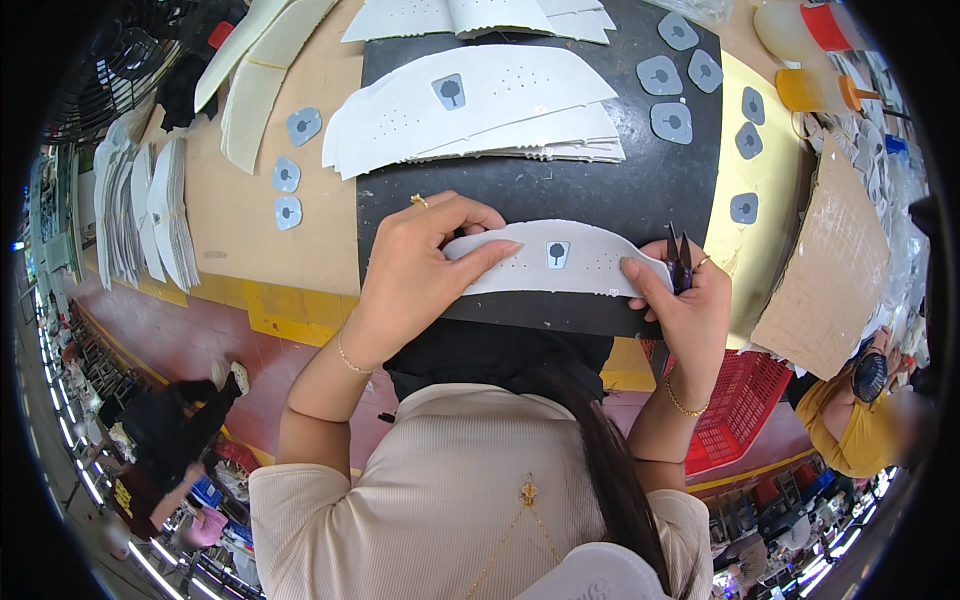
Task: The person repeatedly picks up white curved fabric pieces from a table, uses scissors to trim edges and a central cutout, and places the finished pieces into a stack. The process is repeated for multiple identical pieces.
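A white curved fabric panel point(595, 262) with rows of small holes and a pale patch bearing a dark tree shape point(557, 255) is stretched between my hands. My left hand point(420, 262) pinches its left end between thumb and fingers. At the other end, my right hand point(695, 305) grips the panel with the thumb on top. Small dark thread snips point(680, 262) are also tucked in that hand, blades pointing away from me. Just beyond lies a stack of similar white panels point(400, 110), the top one with a patch like this one.
A black mat point(440, 200) covers the middle of the table. Loose patches point(671, 122) lie right, others point(286, 175) left. Bundled panels point(172, 220) stand at far left. Bottles point(815, 90) and cardboard point(830, 265) are at right; a red crate point(735, 420) sits below.
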### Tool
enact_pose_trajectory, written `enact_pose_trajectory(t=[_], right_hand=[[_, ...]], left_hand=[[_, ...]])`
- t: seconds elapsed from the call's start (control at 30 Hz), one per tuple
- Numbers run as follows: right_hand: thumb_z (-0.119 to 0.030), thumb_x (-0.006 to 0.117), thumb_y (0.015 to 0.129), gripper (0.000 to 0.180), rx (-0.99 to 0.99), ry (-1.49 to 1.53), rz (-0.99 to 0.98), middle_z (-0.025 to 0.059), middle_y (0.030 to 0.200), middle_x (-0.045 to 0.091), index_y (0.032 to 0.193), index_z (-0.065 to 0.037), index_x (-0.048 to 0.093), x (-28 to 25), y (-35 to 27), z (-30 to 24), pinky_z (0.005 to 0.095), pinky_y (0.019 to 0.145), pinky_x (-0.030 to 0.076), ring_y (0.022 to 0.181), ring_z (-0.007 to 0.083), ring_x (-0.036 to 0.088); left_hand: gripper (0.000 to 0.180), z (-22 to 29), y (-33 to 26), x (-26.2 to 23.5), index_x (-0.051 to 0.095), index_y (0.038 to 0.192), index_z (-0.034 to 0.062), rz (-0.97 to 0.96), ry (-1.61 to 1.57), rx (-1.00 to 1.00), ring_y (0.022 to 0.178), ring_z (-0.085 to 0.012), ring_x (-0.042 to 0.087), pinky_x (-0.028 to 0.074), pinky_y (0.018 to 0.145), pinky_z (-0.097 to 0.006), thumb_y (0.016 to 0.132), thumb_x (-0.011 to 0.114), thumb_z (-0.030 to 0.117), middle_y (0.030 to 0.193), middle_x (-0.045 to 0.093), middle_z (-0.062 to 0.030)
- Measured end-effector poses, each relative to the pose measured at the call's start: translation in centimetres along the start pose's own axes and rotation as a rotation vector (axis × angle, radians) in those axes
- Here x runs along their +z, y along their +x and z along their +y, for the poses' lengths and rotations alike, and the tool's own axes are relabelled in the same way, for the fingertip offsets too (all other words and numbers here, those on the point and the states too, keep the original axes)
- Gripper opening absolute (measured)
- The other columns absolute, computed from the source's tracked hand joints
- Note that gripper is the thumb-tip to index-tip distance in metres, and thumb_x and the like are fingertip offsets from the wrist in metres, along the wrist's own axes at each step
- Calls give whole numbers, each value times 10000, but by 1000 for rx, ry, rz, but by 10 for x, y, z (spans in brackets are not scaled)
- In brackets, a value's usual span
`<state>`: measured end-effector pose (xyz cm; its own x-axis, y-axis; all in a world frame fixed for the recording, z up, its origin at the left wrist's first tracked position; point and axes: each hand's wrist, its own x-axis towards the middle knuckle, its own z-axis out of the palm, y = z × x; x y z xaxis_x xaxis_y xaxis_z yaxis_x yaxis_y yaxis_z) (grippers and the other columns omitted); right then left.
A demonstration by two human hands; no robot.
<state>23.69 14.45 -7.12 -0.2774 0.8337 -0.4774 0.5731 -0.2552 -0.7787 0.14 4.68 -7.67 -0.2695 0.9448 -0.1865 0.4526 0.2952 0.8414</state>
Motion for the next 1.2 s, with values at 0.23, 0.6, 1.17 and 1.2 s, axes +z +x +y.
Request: enact_pose_trajectory(t=[0.23, 0.6, 1.17, 1.2], right_hand=[[-134, 791, 830, 184, -11, -7, 4, 46, 685, 671, 882, 16, 697, 0, 0, 1, 190, 500, 465, 561, 73, 646], [-116, 775, 834, 165, -12, -8, 6, 42, 682, 657, 872, 17, 685, 1, 0, -1, 201, 498, 460, 552, 71, 630], [-121, 790, 777, 222, -452, -543, 253, 75, 859, 578, 952, -56, 672, 10, -10, -6, 333, 581, 494, 670, 235, 621], [-115, 796, 758, 239, -470, -591, 301, 67, 873, 569, 959, -66, 675, 12, -13, -13, 340, 579, 493, 667, 234, 617]], left_hand=[[201, 0, 1, 0, 706, 901, -1, -7, 13, -7, 705, -186, 636, 497, 638, -286, 788, 805, 133, 813, 675, -92], [194, 0, 1, 4, 703, 892, 13, 26, 31, 26, 689, -208, 631, 490, 621, -294, 793, 803, 147, 804, 660, -93], [365, -13, -16, 22, 703, 1067, 69, 78, 552, 678, 1051, -261, 553, 436, 867, -405, 704, 734, 34, 1193, 610, -77], [361, -15, -16, 23, 698, 1076, 53, 65, 567, 719, 1054, -259, 559, 439, 866, -401, 715, 720, 47, 1208, 611, -82]])
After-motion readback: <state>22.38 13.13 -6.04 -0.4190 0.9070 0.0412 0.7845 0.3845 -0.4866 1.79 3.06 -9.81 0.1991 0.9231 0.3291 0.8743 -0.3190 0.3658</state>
